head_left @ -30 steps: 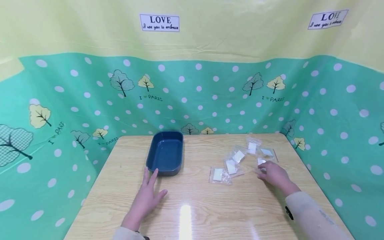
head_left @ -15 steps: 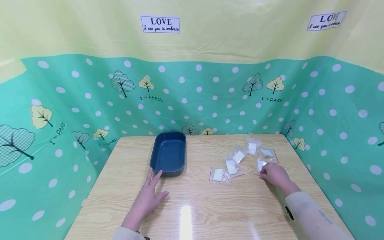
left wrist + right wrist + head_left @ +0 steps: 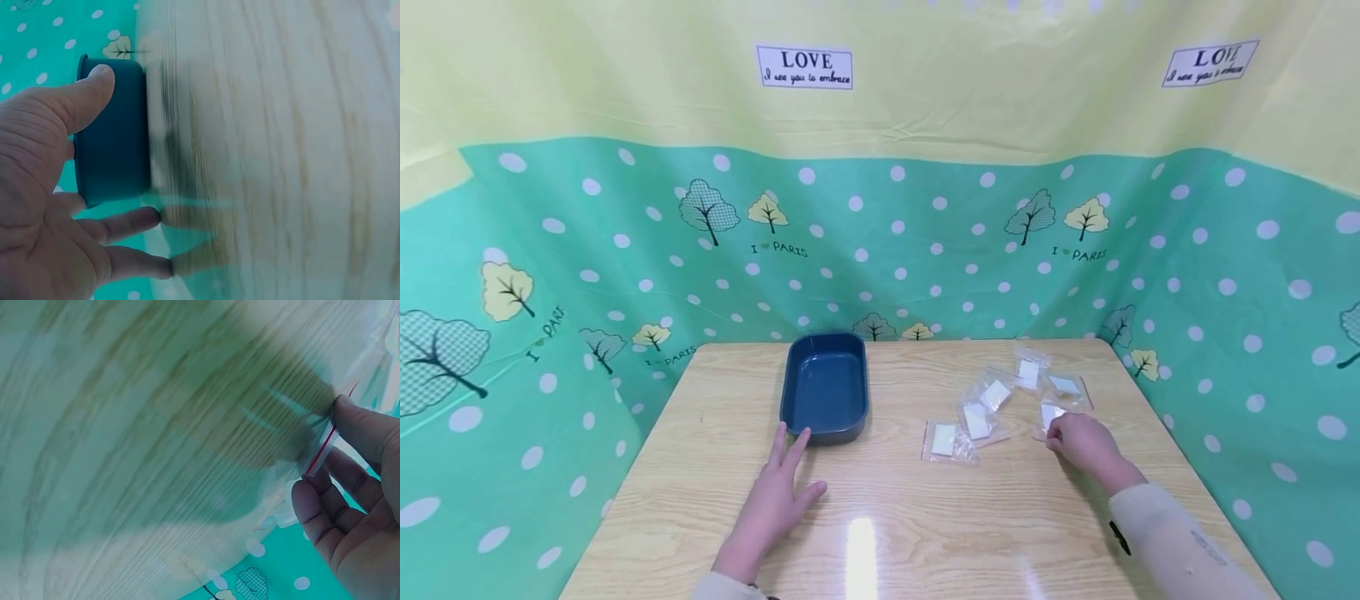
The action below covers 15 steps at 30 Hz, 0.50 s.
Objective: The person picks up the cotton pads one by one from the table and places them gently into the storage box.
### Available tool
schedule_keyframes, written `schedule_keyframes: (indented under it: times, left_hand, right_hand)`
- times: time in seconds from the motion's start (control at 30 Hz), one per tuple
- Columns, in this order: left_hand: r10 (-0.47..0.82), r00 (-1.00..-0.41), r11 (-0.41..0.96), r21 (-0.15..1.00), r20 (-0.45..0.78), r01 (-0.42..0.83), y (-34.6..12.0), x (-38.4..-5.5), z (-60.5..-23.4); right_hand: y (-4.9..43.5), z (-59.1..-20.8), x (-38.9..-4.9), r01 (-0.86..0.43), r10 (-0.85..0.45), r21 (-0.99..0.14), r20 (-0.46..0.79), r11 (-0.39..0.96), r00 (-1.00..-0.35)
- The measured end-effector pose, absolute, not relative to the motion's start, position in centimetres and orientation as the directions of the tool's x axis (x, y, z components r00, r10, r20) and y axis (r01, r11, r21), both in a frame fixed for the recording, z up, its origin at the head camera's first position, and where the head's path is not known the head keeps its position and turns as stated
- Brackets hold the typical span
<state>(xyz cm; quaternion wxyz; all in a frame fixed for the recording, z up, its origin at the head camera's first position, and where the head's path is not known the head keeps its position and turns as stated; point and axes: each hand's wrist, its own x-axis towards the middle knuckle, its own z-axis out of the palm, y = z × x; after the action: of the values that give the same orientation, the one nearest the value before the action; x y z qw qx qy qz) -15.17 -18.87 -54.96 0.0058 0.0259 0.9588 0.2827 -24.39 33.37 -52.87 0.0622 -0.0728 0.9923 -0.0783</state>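
Note:
My left hand [image 3: 773,498] lies with fingers spread, its fingertips at the near end of a dark blue rectangular dish [image 3: 824,392]. In the left wrist view the thumb overlaps the end wall of the dish [image 3: 115,144], and other fingers reach down beside it. My right hand [image 3: 1084,443] pinches the near edge of a small clear zip-lock bag [image 3: 1049,417] with a white piece inside. The right wrist view shows the bag's red seal strip [image 3: 323,450] between thumb and fingers. My fingers cover part of that bag.
Several similar zip-lock bags lie to the left and behind the right hand, among them a nearer one [image 3: 944,439] and one at the back [image 3: 1028,372]. All rest on a wooden table [image 3: 910,533]. A green dotted cloth [image 3: 880,242] hangs around its back and sides.
The dish has shifted slightly to the right, and my left hand has moved along with it. My right thumb and fingers have come together on the bag's edge.

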Motion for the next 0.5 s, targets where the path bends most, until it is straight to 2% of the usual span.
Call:
schedule_keyframes:
  times: [0.13,0.23,0.4,0.5]
  left_hand:
    - [0.061,-0.998,0.830,0.556,-0.016,0.042,-19.0,-15.3,-54.9]
    - [0.060,-0.998,0.821,0.569,-0.020,0.038,-19.0,-15.3,-54.9]
    - [0.059,-0.998,0.821,0.570,-0.030,0.031,-19.1,-15.2,-54.8]
    - [0.053,-0.997,0.825,0.565,-0.049,0.017,-19.0,-15.3,-54.8]
  right_hand:
    - [33.4,-53.1,-24.4,-0.119,-0.145,-0.205,-0.118,0.972,-0.982]
    - [33.9,-53.1,-24.5,-0.096,-0.126,-0.298,-0.083,0.950,-0.989]
    - [34.8,-52.1,-24.5,-0.011,-0.015,-0.544,-0.003,0.839,-1.000]
    - [34.7,-51.0,-24.5,0.077,0.085,-0.691,-0.023,0.719,-0.996]
